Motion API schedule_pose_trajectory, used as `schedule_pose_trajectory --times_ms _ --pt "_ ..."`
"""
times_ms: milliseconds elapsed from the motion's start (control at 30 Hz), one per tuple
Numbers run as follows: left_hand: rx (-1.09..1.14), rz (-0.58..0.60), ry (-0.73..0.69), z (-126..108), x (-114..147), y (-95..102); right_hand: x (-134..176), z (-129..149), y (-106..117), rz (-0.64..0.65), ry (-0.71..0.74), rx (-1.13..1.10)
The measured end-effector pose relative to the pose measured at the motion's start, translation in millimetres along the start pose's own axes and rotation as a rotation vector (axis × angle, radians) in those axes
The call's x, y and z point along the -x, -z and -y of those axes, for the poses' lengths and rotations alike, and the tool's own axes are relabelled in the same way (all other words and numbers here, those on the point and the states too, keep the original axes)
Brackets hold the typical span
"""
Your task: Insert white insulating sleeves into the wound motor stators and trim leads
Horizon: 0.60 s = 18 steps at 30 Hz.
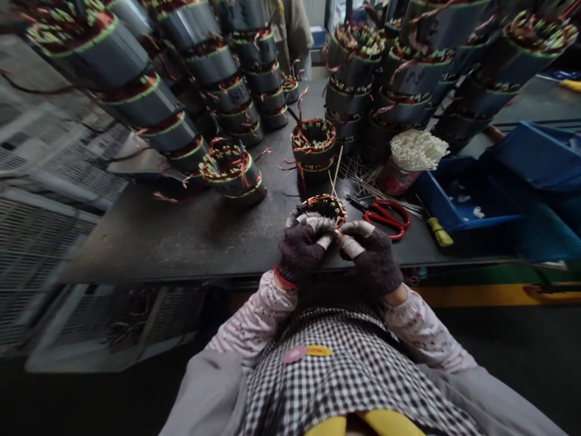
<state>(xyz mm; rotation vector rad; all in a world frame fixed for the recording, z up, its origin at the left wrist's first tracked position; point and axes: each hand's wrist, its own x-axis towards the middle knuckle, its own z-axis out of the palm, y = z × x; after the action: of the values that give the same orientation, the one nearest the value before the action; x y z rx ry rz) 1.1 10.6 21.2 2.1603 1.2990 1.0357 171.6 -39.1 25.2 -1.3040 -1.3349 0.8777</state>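
Note:
A motor stator [325,206] with copper windings stands at the table's front edge between my hands. My left hand [305,245], in a dark fingerless glove with white-taped fingers, curls over its near left rim. My right hand [368,247], gloved and taped the same way, has thumb and forefinger pinched at the near right rim. What lies in that pinch is too small to make out. A thin pale tie strip [334,172] sticks up from the windings. Red-handled scissors [387,218] lie right of the stator, beside many loose pale strips [363,175].
Stacked stators [218,72] rise at the back left, more stators [351,91] at the back right. Single stators [231,172] stand nearer. A tub of white sticks [415,154], a yellow-handled tool [439,232] and blue bins [472,224] are at right. Pale crates [54,242] flank the table's left.

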Motion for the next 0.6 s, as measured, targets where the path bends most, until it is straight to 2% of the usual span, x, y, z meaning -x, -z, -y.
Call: schedule_pose_trajectory --times_ms 133,267,300,367,467,533,600 --pt "0.003 0.017 -0.022 2 0 3.9 -6 -4 -1 0.019 -0.055 0.049" --pt "0.025 0.019 -0.087 6 2 7.4 3 18 9 -0.059 0.11 0.209" --pt "0.034 0.0 -0.103 7 2 7.4 4 25 10 -0.037 0.125 0.261" --pt "0.047 -0.049 -0.146 11 2 6.0 1 35 10 0.086 0.084 0.366" --pt "0.042 -0.094 -0.219 18 -3 2.5 -14 34 8 0.264 -0.006 0.523" --pt "0.016 -0.089 -0.242 20 -6 1.4 -19 30 10 0.275 -0.024 0.552" --pt "-0.017 -0.079 -0.239 20 -7 1.5 -15 29 15 0.279 -0.024 0.442"
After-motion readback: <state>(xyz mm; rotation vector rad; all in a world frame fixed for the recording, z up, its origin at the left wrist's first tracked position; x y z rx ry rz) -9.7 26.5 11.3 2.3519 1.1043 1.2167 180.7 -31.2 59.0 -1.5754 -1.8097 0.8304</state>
